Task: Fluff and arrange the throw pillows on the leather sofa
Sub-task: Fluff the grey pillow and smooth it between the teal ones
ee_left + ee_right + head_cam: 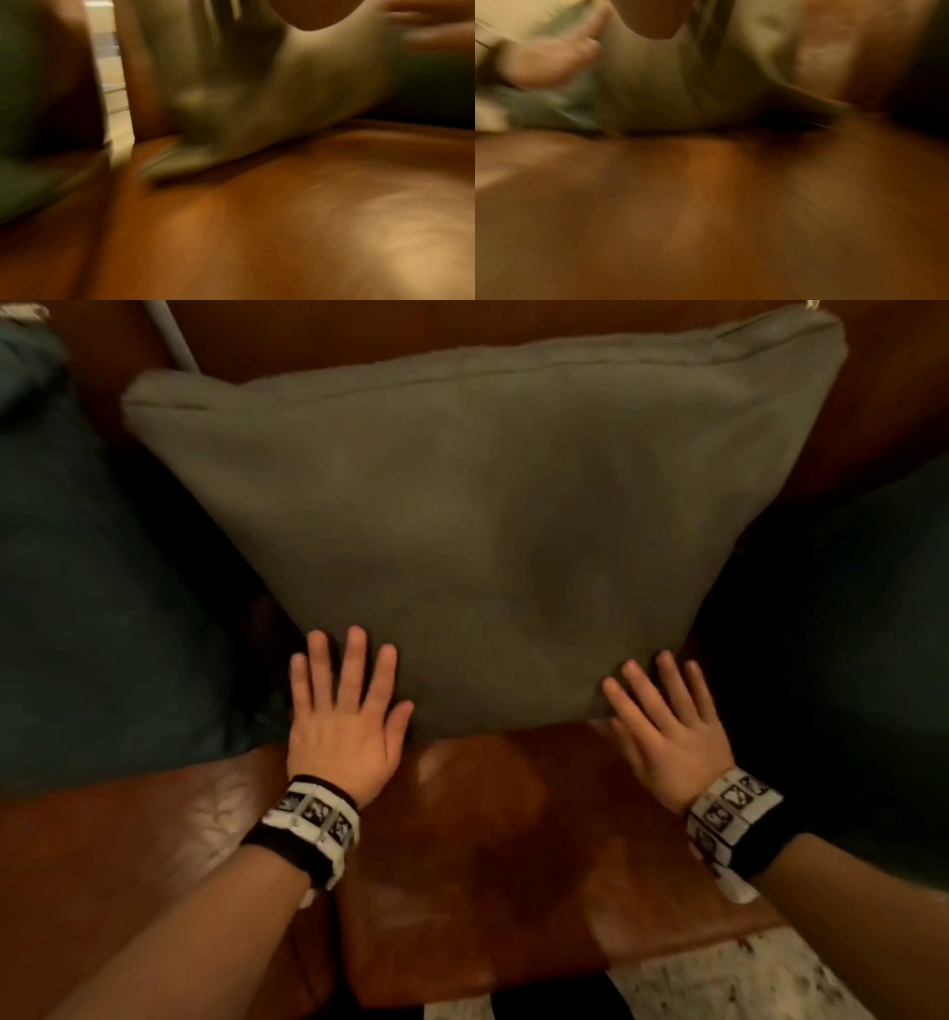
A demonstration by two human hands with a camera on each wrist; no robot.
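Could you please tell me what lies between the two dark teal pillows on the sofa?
The grey-green pillow stands between them, propped against the sofa back, as the head view shows; both open hands, left hand and right hand, rest at its lower corners.

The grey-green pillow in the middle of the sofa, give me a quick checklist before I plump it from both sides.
1. Left hand flat at the lower left corner of the grey-green fabric throw pillow: ok.
2. Right hand at the lower right corner, fingers straight: ok.
3. Pillow stands leaning on the backrest of the brown leather sofa: ok.
4. Room at the sides: not ok, the dark teal pillow on the left and the dark pillow on the right sit close against it.
5. Firm contact of the palms: cannot tell, both wrist views are blurred.
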